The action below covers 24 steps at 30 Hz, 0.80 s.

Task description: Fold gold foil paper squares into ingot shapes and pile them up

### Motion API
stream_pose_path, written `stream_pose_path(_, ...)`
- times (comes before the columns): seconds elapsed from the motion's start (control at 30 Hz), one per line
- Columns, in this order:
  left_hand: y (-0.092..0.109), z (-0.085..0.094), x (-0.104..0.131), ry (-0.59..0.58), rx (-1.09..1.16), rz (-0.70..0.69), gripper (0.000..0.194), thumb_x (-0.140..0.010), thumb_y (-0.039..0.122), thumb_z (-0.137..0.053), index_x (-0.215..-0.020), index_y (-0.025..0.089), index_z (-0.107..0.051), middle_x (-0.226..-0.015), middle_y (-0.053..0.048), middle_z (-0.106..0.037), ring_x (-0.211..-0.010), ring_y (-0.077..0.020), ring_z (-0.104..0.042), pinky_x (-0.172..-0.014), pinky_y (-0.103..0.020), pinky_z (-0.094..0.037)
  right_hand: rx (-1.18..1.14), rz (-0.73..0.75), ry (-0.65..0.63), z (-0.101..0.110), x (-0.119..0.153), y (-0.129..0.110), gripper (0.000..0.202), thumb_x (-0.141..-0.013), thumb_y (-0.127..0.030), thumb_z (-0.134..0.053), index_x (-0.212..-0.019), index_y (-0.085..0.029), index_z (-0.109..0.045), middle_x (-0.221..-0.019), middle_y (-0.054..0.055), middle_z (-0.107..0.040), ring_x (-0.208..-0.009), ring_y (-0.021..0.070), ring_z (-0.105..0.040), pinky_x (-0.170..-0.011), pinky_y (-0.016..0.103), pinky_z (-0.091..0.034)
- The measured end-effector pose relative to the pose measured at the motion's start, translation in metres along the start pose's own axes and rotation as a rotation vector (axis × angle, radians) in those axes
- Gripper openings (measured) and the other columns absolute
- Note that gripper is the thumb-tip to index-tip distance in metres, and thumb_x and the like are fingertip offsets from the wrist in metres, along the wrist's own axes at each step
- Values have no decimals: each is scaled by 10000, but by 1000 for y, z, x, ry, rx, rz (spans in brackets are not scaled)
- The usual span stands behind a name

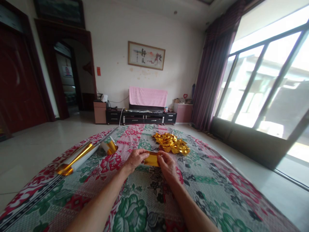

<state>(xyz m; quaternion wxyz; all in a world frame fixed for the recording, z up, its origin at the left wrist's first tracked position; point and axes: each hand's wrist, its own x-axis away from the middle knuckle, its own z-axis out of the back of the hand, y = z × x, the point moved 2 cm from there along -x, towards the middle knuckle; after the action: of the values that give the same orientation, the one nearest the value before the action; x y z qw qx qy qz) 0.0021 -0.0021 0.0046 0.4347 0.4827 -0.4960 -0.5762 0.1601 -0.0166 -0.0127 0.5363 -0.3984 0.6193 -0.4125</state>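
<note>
Both my hands meet over a flowered cloth [207,190], gripping one small piece of gold foil paper [151,159]. My left hand [135,159] pinches its left edge and my right hand [167,164] pinches its right edge. Just beyond, a pile of folded gold foil pieces [172,143] lies on the cloth. To the left lie a long roll of gold foil [77,158] and a shorter curled gold sheet [109,146].
The cloth covers a wide surface in front of me. Beyond it is tiled floor [36,145], a low dark TV cabinet [142,116] with a pink cover [148,96], a dark doorway [67,80] on the left and a big window with curtains [265,87] on the right.
</note>
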Motion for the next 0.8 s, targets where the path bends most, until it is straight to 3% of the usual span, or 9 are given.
stream_pose_path(0.23,-1,-1,-3,62,23,-12,278,-637,347,-629,-780,110,-656,-601,-5,-607,-507,-89,-491,-487,-195,-356,-28,-26,-19,2,-2,3,532,-691,-387,-612,-1139,-116,-516,-591,-36,-538,-531,96,-478,-504,201,-369)
stream_pose_path(0.37,0,-3,-2,63,-20,-37,299,-643,352,-625,-814,113,-677,-592,5,-587,-511,-80,-475,-484,-187,-357,-111,-72,-94,1,-3,3,393,-671,-387,-613,-985,-151,-629,-628,-20,-574,-551,102,-490,-541,214,-390)
stream_pose_path(0.5,3,-4,-1,40,-22,-37,348,-652,337,-622,-912,109,-667,-605,8,-575,-504,-73,-478,-479,-183,-369,-118,-90,-67,1,-3,2,255,-646,-369,-620,-780,-160,-679,-570,-32,-549,-512,86,-450,-518,206,-365)
stream_pose_path(0.63,7,-2,1,36,-16,-118,433,-704,302,-562,-1112,158,-584,-735,-8,-625,-539,-81,-561,-495,-182,-384,-207,-150,18,4,-5,4,263,-618,-346,-640,-803,-165,-682,-609,-26,-582,-517,83,-465,-520,206,-368)
stream_pose_path(0.8,5,-6,0,-59,-166,-188,410,-691,177,-507,-1085,183,-617,-920,-43,-656,-601,-91,-606,-542,-188,-423,-282,-175,69,6,-7,3,274,-609,-335,-648,-818,-161,-685,-626,-22,-598,-518,78,-473,-520,205,-371)
